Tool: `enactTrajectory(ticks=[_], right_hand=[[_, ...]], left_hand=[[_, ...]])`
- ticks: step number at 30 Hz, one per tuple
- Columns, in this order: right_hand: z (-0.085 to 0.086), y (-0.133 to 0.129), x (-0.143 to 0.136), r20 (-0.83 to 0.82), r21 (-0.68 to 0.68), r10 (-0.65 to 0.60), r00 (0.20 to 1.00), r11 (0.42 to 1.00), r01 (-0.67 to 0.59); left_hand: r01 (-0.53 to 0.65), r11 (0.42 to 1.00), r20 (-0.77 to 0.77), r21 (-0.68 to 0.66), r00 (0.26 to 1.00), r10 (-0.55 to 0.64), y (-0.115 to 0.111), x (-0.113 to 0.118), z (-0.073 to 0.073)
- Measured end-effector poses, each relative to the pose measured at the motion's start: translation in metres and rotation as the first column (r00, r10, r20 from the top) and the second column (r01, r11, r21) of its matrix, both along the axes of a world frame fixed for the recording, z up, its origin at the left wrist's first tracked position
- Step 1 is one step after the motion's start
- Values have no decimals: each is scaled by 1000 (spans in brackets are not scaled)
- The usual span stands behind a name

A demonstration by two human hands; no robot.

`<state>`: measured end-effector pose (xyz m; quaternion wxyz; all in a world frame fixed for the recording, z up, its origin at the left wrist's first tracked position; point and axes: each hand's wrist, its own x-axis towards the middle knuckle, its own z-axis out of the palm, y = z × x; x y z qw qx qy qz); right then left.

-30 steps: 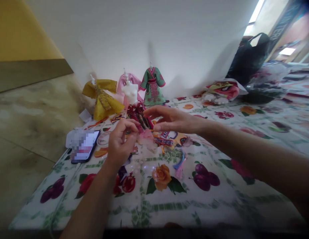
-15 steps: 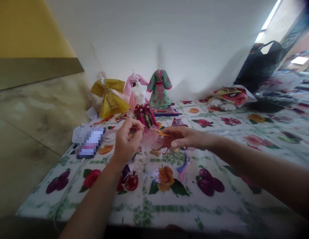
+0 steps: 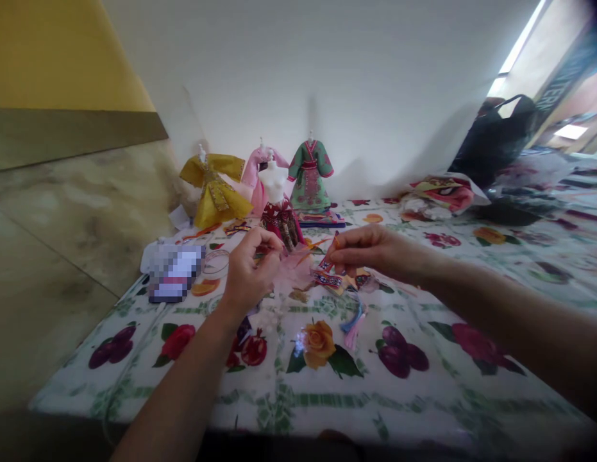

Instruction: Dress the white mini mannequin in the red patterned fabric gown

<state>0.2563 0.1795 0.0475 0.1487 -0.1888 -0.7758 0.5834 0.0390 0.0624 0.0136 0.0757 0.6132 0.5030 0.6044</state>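
Observation:
My left hand (image 3: 254, 266) is closed in a pinch at the left edge of a sheer pink fabric (image 3: 294, 266). To its right, my right hand (image 3: 358, 249) pinches a patterned ribbon (image 3: 327, 277), which hangs from the fingertips down beside the fabric. Just behind my hands stands a white doll torso (image 3: 273, 181) in a dark red skirt (image 3: 280, 221). A blue and pink tassel (image 3: 354, 324) lies in front of my right hand. Small scraps between the hands are too blurred to tell apart.
Dressed doll forms in yellow (image 3: 214, 192), pink (image 3: 260, 167) and green (image 3: 311, 176) stand by the wall. A phone (image 3: 177, 274) with a cable lies left on the flowered tablecloth (image 3: 341, 401). Bagged fabric (image 3: 442, 194) and a black bag (image 3: 495, 138) are at the back right.
My right hand has gone from loosely spread beside the pink fabric to a pinch, and the patterned ribbon now hangs from it. My left hand keeps its pinch. The view has shifted slightly.

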Motion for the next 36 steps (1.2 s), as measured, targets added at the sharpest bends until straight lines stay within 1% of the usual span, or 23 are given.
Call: enactTrajectory(ticks=[2, 5, 8, 11, 14, 18, 20, 23, 25, 28, 32, 36], right_hand=[[14, -4, -4, -65, 1, -11, 998, 1000, 12], [30, -11, -15, -140, 72, 2, 990, 997, 8], [40, -17, -26, -170, 186, 37, 985, 983, -5], [47, -20, -35, -167, 300, 81, 983, 953, -28], [49, -19, -39, -103, 452, 137, 985, 889, -76], [50, -17, -43, 3, 633, 172, 985, 762, -135], [52, -17, -44, 48, 687, 187, 981, 707, -168], [57, -18, -44, 133, 702, 239, 962, 663, -262], [60, -19, -43, 192, 703, 264, 945, 635, -320], [61, -19, -42, 301, 695, 259, 918, 600, -397], [58, -19, -44, 439, 638, 231, 868, 600, -482], [57, -19, -47, 516, 597, 242, 822, 586, -548]], left_hand=[[11, 1000, -5, -4, 1000, -11, 0, 1, 0], [29, 1000, 0, -8, 1000, -29, 1, 2, 0], [42, 999, 15, -17, 999, -41, 1, 4, -1], [61, 998, 31, -26, 998, -60, 1, 5, -1], [81, 997, 36, 1, 996, -81, 1, 6, -1], [76, 997, 39, 0, 996, -76, 2, 5, -2], [76, 997, 44, -20, 996, -75, 3, 4, -4], [76, 997, 47, -25, 996, -75, 4, 3, -7], [75, 997, 41, -4, 996, -74, 5, 2, -7], [67, 998, 18, 22, 998, -68, 4, 3, -6], [83, 996, 24, 19, 996, -83, 2, 6, -3], [73, 997, 30, -1, 997, -73, 1, 6, -3]])
